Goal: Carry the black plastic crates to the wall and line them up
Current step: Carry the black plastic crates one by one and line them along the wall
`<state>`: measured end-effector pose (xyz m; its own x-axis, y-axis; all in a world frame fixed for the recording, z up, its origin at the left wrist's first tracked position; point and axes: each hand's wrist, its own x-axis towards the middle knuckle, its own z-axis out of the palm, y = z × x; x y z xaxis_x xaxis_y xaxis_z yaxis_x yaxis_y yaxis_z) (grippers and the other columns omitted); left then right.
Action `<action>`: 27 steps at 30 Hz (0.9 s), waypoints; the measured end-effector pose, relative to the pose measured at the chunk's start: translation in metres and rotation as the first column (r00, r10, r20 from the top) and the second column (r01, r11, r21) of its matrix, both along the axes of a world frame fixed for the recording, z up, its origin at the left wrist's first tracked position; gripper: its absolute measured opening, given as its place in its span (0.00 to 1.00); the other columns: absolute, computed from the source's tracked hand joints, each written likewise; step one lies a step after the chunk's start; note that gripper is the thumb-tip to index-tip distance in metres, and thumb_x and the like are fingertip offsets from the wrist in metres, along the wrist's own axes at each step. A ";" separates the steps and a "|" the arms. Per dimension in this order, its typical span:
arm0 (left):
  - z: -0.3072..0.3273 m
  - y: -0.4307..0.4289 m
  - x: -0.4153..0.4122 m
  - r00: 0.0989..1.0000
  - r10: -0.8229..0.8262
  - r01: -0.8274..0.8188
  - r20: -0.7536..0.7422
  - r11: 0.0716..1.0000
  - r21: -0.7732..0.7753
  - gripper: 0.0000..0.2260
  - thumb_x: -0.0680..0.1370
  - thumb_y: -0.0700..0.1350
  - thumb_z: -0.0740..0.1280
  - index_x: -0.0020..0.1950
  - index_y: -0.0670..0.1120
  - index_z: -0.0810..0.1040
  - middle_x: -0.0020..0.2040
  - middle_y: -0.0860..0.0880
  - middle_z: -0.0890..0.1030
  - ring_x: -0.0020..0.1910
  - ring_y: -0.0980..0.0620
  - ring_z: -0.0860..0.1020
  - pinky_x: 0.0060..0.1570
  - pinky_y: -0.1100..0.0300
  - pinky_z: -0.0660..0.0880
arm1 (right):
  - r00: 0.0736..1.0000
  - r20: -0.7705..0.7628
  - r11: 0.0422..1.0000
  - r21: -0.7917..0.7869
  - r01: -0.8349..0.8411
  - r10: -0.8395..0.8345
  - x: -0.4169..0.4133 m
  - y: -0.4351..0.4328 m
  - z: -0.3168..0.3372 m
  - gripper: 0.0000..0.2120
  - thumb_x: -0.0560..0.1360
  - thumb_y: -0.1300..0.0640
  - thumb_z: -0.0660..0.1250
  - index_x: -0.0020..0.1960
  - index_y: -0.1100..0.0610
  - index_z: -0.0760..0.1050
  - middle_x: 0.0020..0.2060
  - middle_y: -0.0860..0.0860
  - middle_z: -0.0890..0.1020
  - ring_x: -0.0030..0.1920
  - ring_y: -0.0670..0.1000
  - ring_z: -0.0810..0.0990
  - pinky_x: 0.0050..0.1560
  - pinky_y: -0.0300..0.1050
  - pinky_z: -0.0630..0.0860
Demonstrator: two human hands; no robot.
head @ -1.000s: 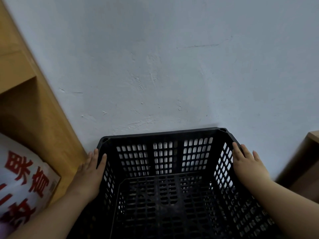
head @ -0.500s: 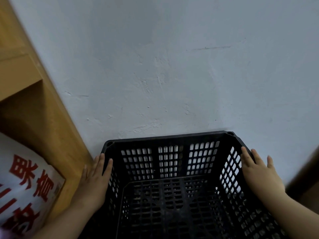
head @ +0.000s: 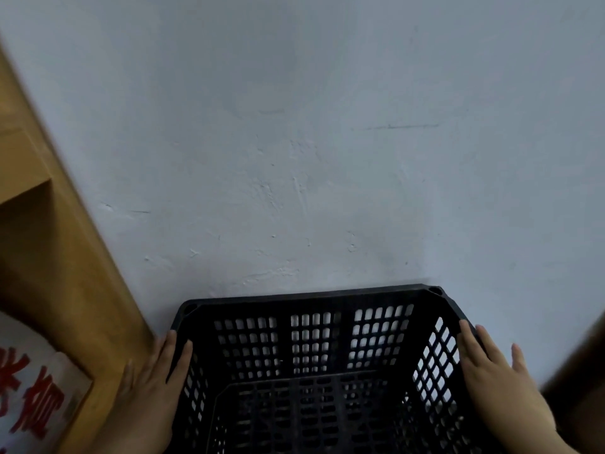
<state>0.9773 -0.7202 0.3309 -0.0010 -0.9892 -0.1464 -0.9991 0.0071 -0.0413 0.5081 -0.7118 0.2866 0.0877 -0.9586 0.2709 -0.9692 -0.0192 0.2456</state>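
The left hand (head: 154,385) lies flat against the outside of the left rim of the black plastic crate (head: 314,365), fingers stretched forward and close together, the thumb side tipped over the rim's edge; it presses rather than curls around anything. The right hand (head: 497,381) mirrors it on the right rim, palm down on the top edge with the fingers (head: 468,339) extended and slightly spread, the outermost one lifted clear of the plastic. Compared with half a second ago, both hands sit in the same places on the crate, but the crate and hands appear lower and further right in the view, and more of the wall (head: 327,142) shows above. The crate is open-topped and empty, its walls pierced by a grid of small rectangular holes in three panels across the far side, with round sockets at the two far corners. Its far rim sits at the base of the pale, scuffed wall; whether it touches cannot be told. To the left stands a wooden cabinet (head: 65,257), its edges blurred, with a white bag (head: 36,398) printed in red characters, cut off by the frame. The crate's near half, both forearms and a dark brown shape at the right edge are cropped or blurred.
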 end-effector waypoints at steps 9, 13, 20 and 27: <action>-0.033 -0.007 0.033 0.948 -0.274 0.292 0.163 0.951 -0.103 0.51 0.46 0.40 0.78 0.68 0.38 0.64 0.69 0.40 0.64 0.76 0.44 0.48 0.72 0.53 0.39 | 0.989 -0.080 0.985 -0.111 -0.134 0.126 -0.009 -0.006 -0.011 0.28 0.66 0.63 0.47 0.62 0.72 0.67 0.76 0.59 0.47 0.77 0.57 0.42 0.73 0.57 0.36; -0.032 -0.004 0.029 0.929 -0.317 0.346 0.191 0.926 -0.151 0.31 0.65 0.39 0.46 0.68 0.39 0.64 0.77 0.41 0.50 0.76 0.46 0.47 0.71 0.57 0.37 | 0.983 -0.102 0.969 -0.176 -0.172 0.155 -0.010 -0.010 -0.016 0.28 0.66 0.62 0.47 0.65 0.68 0.60 0.76 0.59 0.45 0.77 0.56 0.42 0.73 0.56 0.37; -0.048 -0.016 0.028 0.955 -0.173 0.228 0.242 0.949 -0.220 0.50 0.39 0.43 0.78 0.61 0.39 0.70 0.59 0.38 0.78 0.63 0.41 0.66 0.64 0.47 0.56 | 0.989 -0.087 0.965 -0.221 -0.138 0.121 -0.008 -0.015 -0.015 0.27 0.66 0.62 0.47 0.64 0.69 0.62 0.76 0.59 0.44 0.77 0.55 0.41 0.73 0.54 0.36; -0.007 0.000 0.004 0.970 -0.164 0.192 0.179 0.970 -0.151 0.49 0.65 0.44 0.74 0.73 0.38 0.42 0.72 0.38 0.42 0.72 0.48 0.45 0.72 0.54 0.47 | 0.992 -0.085 0.987 -0.127 -0.101 0.091 -0.006 -0.017 -0.012 0.29 0.64 0.63 0.45 0.57 0.73 0.74 0.76 0.59 0.41 0.77 0.56 0.40 0.73 0.54 0.37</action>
<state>0.9809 -0.7198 0.3234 -0.1686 -0.9857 0.0069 -0.9617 0.1630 -0.2204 0.5021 -0.7292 0.2746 0.2038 -0.9014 0.3820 -0.9418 -0.0740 0.3278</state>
